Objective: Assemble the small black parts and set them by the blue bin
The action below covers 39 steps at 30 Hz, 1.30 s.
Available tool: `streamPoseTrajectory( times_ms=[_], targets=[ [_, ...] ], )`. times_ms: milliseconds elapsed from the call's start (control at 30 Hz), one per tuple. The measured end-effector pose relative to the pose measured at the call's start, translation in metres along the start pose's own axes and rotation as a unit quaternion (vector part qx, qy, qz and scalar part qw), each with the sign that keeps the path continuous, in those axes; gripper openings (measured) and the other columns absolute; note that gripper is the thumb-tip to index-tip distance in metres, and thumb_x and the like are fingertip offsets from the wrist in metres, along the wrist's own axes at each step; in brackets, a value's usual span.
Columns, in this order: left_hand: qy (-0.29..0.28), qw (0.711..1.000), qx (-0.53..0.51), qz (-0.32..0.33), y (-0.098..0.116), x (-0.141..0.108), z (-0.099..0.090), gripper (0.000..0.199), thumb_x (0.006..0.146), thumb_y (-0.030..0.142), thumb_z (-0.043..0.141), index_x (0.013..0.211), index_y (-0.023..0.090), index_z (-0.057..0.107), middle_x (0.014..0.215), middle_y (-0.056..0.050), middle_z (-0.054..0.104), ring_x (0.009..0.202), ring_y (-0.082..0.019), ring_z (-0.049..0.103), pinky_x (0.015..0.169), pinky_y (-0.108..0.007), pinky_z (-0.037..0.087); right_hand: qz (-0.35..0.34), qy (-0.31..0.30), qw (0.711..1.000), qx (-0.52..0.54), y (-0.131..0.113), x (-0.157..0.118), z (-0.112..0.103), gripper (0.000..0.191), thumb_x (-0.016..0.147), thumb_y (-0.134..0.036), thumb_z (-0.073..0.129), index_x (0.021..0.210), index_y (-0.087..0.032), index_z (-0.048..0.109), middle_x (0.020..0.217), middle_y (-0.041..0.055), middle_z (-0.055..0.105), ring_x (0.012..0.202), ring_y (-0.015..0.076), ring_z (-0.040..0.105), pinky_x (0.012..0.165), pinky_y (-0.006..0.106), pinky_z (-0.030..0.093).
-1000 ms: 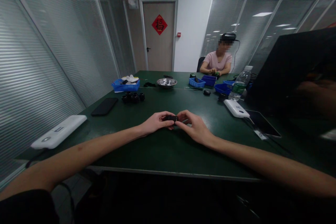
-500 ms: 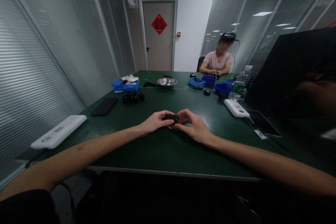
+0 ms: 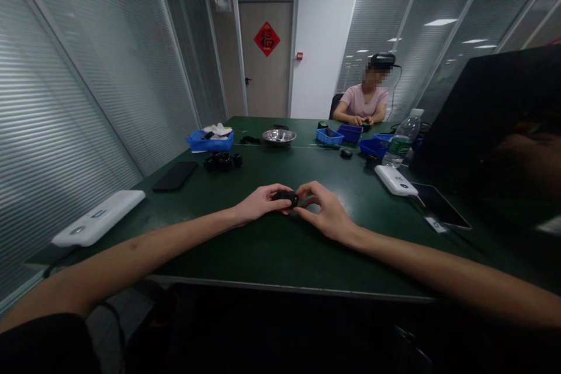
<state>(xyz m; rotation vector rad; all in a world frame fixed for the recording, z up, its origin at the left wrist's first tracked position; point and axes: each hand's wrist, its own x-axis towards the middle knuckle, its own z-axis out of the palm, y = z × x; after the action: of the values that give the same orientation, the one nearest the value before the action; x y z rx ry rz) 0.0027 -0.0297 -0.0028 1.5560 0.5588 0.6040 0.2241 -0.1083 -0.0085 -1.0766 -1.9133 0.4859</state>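
A small black cylindrical part (image 3: 288, 196) lies sideways between my two hands, above the middle of the table. My left hand (image 3: 262, 202) is closed around its left end, thumb along the near side and fingers over the far side. My right hand (image 3: 325, 210) pinches at its right end with curved fingers and thumb, leaving a gap between them and the palm. Several similar black cylindrical pieces (image 3: 224, 161) stand grouped on the table, farther off and to the left. The fingers hide much of the held part.
On the green table (image 3: 263, 257) lie a black phone (image 3: 175, 176), white power banks (image 3: 99, 217) (image 3: 395, 180) and a tablet (image 3: 442, 205). Farther back are a steel bowl (image 3: 279, 138), blue bins (image 3: 210, 141) (image 3: 329, 138) and a water bottle (image 3: 402, 139). A co-worker (image 3: 364, 100) sits opposite; a dark panel (image 3: 477, 117) rises at right.
My hands keep nearly the same pose around the black part. The view has shifted very slightly. The co-worker's hands have moved a little.
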Motion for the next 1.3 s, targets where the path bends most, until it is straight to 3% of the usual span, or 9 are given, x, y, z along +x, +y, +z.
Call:
streamPoseTrajectory(
  times_ms=[100,233,467,567,700,900,1033,1133,1300],
  targets=[
    [-0.002,1.0,-0.006,0.008,-0.0013,0.0006,-0.0006,0.051,0.081,0.033,0.084,0.124,0.014,0.064,0.115,-0.01,0.07,0.09,-0.018,0.072,0.093,-0.041,0.056,-0.002,0.011,1.0,0.0,-0.0003,0.0,0.0005,0.035,0.089,-0.031,0.074,0.12,-0.025,0.06,0.119,0.0072,0.063,0.103,0.0217,0.066,0.085,0.04,0.062],
    [0.0,1.0,-0.012,0.014,-0.0012,0.0003,0.0,0.05,0.081,0.033,0.084,0.123,0.014,0.065,0.114,-0.01,0.07,0.092,-0.019,0.072,0.095,-0.041,0.056,0.042,-0.002,0.999,0.011,-0.0007,0.001,0.0004,0.028,0.095,-0.037,0.067,0.119,-0.024,0.06,0.11,0.0061,0.067,0.097,0.0206,0.068,0.084,0.04,0.061],
    [-0.009,1.0,-0.009,0.003,0.0027,-0.002,0.0017,0.051,0.081,0.032,0.083,0.125,0.013,0.064,0.117,-0.011,0.069,0.092,-0.018,0.071,0.096,-0.043,0.055,-0.043,0.004,0.999,-0.026,-0.005,-0.0005,-0.0006,0.023,0.091,-0.026,0.07,0.113,-0.025,0.062,0.12,0.0075,0.059,0.105,0.0222,0.064,0.088,0.041,0.061],
    [-0.003,1.0,-0.011,0.013,0.0027,-0.0018,0.0019,0.05,0.081,0.032,0.083,0.124,0.013,0.064,0.118,-0.011,0.068,0.093,-0.019,0.071,0.095,-0.042,0.055,-0.005,0.022,1.0,0.002,-0.0041,-0.0001,-0.0007,0.027,0.093,-0.032,0.069,0.119,-0.026,0.06,0.121,0.0075,0.061,0.106,0.0221,0.065,0.089,0.041,0.061],
    [-0.004,1.0,-0.005,0.012,0.0034,-0.0022,0.002,0.049,0.081,0.031,0.083,0.123,0.014,0.065,0.118,-0.01,0.068,0.096,-0.02,0.071,0.097,-0.042,0.054,0.041,-0.012,0.999,0.009,-0.0018,0.0,-0.0013,0.029,0.096,-0.037,0.067,0.121,-0.024,0.06,0.111,0.0062,0.067,0.098,0.0209,0.067,0.086,0.042,0.061],
    [-0.017,1.0,0.003,0.006,0.0037,-0.0016,0.0018,0.05,0.082,0.032,0.082,0.124,0.013,0.064,0.12,-0.011,0.068,0.093,-0.019,0.07,0.095,-0.043,0.054,-0.059,-0.002,0.997,-0.042,-0.0046,-0.0007,0.0,0.026,0.09,-0.022,0.07,0.115,-0.024,0.061,0.118,0.0074,0.059,0.103,0.0216,0.063,0.085,0.04,0.061],
    [-0.003,1.0,-0.011,0.013,0.0032,-0.001,0.0022,0.051,0.081,0.033,0.084,0.124,0.013,0.064,0.117,-0.011,0.068,0.092,-0.019,0.071,0.096,-0.044,0.054,-0.019,0.016,0.999,-0.023,-0.0018,0.0,0.0006,0.032,0.092,-0.029,0.07,0.121,-0.024,0.058,0.118,0.0078,0.061,0.106,0.0225,0.064,0.085,0.04,0.061],
    [-0.001,1.0,-0.013,0.009,0.004,-0.0016,0.0026,0.051,0.081,0.033,0.083,0.124,0.013,0.064,0.118,-0.011,0.068,0.095,-0.02,0.071,0.097,-0.044,0.054,0.02,-0.001,1.0,-0.009,0.0007,0.0003,-0.0003,0.027,0.097,-0.036,0.065,0.12,-0.023,0.059,0.112,0.0065,0.065,0.099,0.0211,0.066,0.084,0.041,0.061],
    [-0.006,1.0,-0.007,-0.001,0.0046,-0.0023,0.0024,0.052,0.082,0.031,0.082,0.126,0.013,0.063,0.12,-0.011,0.068,0.095,-0.02,0.071,0.097,-0.045,0.054,-0.041,-0.007,0.999,-0.028,-0.0036,0.0003,-0.0014,0.028,0.092,-0.028,0.07,0.117,-0.023,0.061,0.116,0.0071,0.062,0.102,0.0216,0.064,0.084,0.04,0.062]
  ],
)
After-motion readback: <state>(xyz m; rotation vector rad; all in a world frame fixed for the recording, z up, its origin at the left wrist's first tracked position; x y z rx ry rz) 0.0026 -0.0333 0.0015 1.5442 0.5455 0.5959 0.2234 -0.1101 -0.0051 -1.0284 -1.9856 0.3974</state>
